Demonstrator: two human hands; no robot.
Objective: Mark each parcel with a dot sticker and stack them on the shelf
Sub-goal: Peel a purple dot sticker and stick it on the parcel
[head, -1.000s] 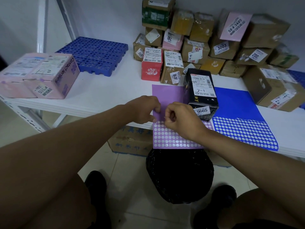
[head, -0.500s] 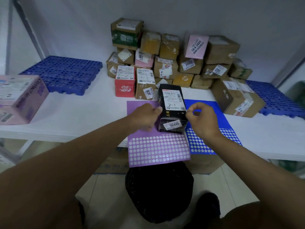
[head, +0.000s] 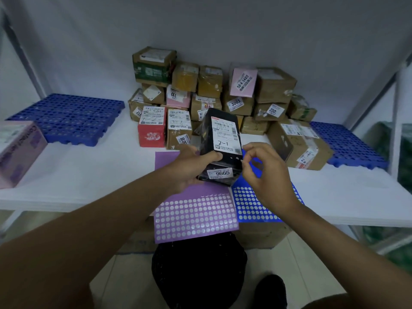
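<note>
My left hand (head: 189, 168) grips a black parcel (head: 223, 134) by its left side, and the parcel is lifted and tilted above the white shelf (head: 100, 175). White labels on it read "2-1" and "9665". My right hand (head: 267, 172) is at the parcel's right edge, with thumb and forefinger pinched on a tiny dot sticker that barely shows. A purple sticker sheet (head: 194, 215) and a blue sticker sheet (head: 252, 206) lie under my hands and overhang the shelf's front edge.
Several brown, pink and red parcels (head: 274, 85) are piled against the back wall. Blue plastic grids lie at the left (head: 66, 117) and right (head: 347, 143). A pink box (head: 17, 150) sits at far left. A black bag (head: 198, 268) stands on the floor below.
Both hands left the purple sheet. My left hand took the black parcel and lifted it off the shelf; my right hand, still pinched, came to the parcel's right edge.
</note>
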